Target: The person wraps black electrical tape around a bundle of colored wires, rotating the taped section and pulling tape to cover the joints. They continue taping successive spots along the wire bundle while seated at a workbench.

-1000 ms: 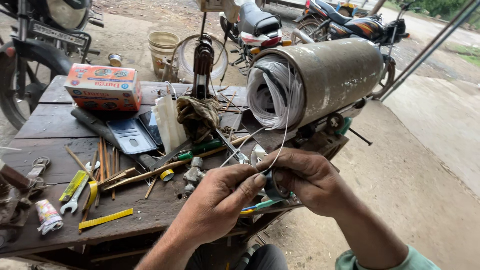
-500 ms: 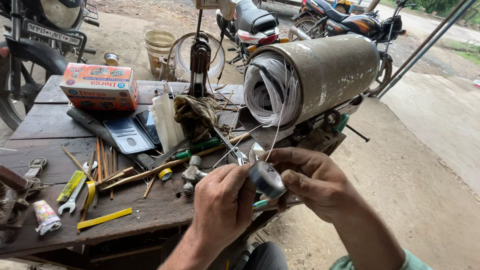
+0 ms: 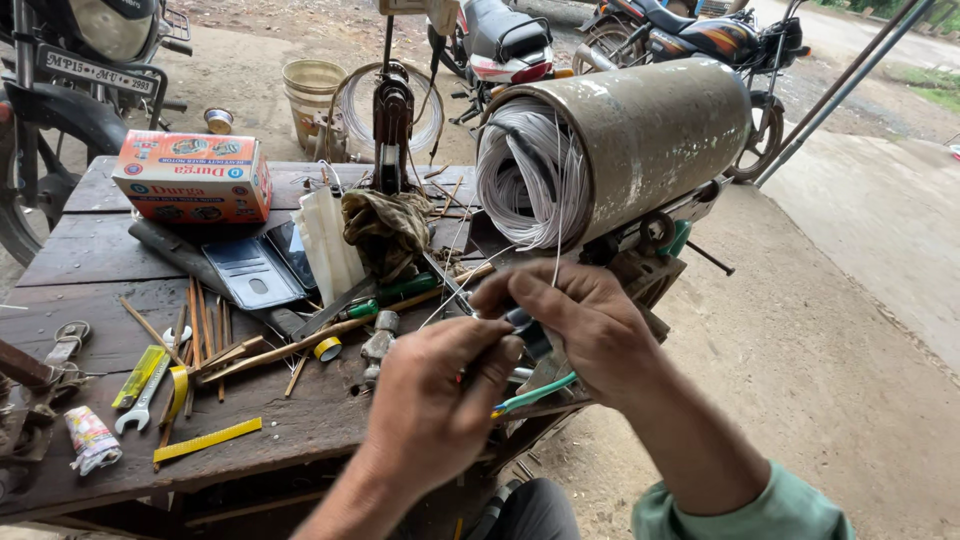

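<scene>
Evidently the person is working thin white wire point(image 3: 557, 250) that is trailing down from the bundle of white wire coils point(image 3: 530, 175) packed inside the big grey metal cylinder point(image 3: 640, 130), and is handling it at a small dark cylindrical part point(image 3: 528, 333) held just above the edge of the dark wooden tabletop point(image 3: 90, 270). The right hand point(image 3: 580, 325) is curling closed around that dark part, knuckles up, with a green-handled tool point(image 3: 535, 395) poking out below the palm (its tip is hidden). The left hand point(image 3: 435, 395) is coming in from below, thumb and forefinger pinching shut at the part's near end, though whether they are gripping a wire strand I cannot tell. Judging by this, a fine threading step is in hand, and the next move is calling for steady tension and small, careful finger motion.
</scene>
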The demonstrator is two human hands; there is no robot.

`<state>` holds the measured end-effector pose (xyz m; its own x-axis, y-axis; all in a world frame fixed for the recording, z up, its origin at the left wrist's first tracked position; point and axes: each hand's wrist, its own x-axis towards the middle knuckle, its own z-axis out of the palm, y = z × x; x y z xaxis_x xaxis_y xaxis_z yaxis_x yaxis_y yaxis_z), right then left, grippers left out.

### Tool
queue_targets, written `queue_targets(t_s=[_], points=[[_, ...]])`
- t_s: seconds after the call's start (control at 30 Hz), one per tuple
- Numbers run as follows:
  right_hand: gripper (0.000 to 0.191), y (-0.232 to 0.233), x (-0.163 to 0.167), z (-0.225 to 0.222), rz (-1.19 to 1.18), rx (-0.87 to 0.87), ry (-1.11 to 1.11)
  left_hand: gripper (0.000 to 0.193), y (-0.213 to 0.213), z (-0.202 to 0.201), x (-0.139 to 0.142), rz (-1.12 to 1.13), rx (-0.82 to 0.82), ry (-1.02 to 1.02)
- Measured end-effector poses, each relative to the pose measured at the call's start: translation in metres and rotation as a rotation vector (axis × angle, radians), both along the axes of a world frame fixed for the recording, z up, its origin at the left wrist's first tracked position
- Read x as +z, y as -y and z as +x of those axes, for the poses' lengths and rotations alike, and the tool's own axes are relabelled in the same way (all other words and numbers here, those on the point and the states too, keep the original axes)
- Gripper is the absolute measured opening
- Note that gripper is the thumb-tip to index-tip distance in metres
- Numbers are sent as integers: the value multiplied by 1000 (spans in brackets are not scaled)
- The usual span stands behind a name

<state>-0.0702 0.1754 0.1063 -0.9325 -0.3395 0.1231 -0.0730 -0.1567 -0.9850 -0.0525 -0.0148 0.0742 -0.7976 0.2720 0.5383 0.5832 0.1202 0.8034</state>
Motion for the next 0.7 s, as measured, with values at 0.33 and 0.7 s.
queue_targets(t_s=[0.33,0.7], points=[[24,-32,-25,11,-44,16,-66,21,14,-23,-9,102,-226,52],[40,-8,2,29,-277,13,129,17,-17,0,-19,-74,310,-475]])
